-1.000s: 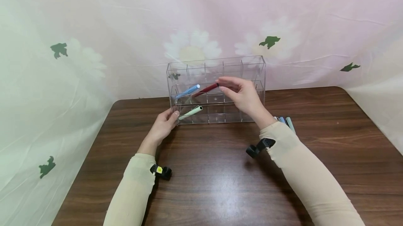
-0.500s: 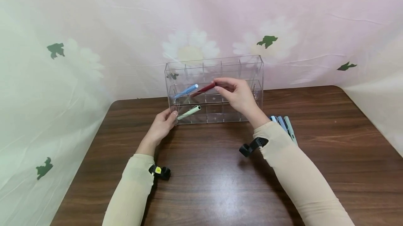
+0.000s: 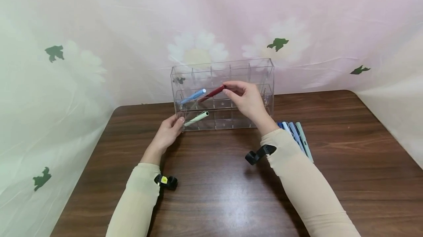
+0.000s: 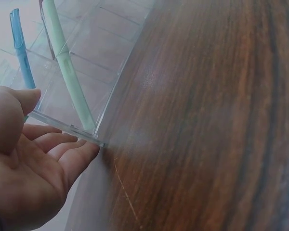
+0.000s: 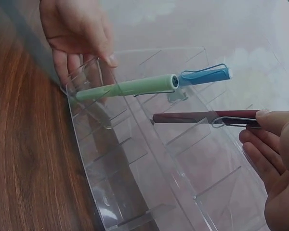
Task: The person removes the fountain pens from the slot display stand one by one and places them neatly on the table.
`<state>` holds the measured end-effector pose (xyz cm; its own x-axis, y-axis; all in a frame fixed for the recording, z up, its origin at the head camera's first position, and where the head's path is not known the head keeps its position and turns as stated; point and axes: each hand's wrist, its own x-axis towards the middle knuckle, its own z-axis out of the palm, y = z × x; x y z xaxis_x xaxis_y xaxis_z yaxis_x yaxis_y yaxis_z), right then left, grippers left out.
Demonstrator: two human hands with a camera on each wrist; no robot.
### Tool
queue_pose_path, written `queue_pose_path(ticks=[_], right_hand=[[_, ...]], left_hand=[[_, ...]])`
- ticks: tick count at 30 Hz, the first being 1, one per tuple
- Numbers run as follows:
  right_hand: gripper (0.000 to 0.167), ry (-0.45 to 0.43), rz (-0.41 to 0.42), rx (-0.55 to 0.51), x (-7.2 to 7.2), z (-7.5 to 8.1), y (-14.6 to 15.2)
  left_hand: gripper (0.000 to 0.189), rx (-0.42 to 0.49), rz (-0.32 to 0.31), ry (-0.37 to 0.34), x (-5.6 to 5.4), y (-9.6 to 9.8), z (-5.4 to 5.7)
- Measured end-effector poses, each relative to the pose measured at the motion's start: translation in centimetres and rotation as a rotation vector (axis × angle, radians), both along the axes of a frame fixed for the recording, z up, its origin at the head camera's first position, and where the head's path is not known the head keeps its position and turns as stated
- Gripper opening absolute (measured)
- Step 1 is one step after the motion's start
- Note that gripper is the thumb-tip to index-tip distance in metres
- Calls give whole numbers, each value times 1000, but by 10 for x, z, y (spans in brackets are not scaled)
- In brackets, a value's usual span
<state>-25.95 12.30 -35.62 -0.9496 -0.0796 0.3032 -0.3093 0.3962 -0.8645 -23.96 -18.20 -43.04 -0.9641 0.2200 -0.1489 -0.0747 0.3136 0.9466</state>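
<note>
A clear plastic pen organizer (image 3: 226,124) with tiered, divided compartments stands at the back of the table. My left hand (image 3: 168,133) holds its left end, thumb at the side wall and fingers on the other side of it. My right hand (image 3: 249,101) pinches a dark red pen (image 5: 183,118) by its capped end, between thumb and fingers. The red pen slants, its lower end inside the middle tier. To its left a blue pen (image 3: 193,97) leans in the same tier. A light green pen (image 5: 130,87) leans in the front tier's left compartment.
Several blue and green pens (image 3: 304,141) lie side by side on the wooden table (image 3: 211,193), right of the organizer and partly behind the right sleeve. A flowered cloth (image 3: 138,46) hangs close behind the organizer.
My right hand has shifted slightly left with the red pen, still slanted into the organizer. More of the pens on the table show beside the right sleeve. The left hand keeps its hold.
</note>
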Motion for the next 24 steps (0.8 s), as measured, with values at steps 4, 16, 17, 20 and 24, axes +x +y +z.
queue_pose_path(ticks=[4,16,17,20,24], right_hand=[[29,-9,-1,-3,-1,1,-1],[29,-30,-4,-17,-1,4,-1],[29,-31,-5,-19,0,4,-1],[28,-31,-10,-21,0,5,-1],[29,-32,-11,-19,1,5,-1]], left_hand=[[58,-1,5,-5,0,-1,0],[58,-20,7,-2,0,0,4],[58,-30,14,1,0,1,4],[56,-80,35,19,0,2,5],[56,-118,64,36,1,4,5]])
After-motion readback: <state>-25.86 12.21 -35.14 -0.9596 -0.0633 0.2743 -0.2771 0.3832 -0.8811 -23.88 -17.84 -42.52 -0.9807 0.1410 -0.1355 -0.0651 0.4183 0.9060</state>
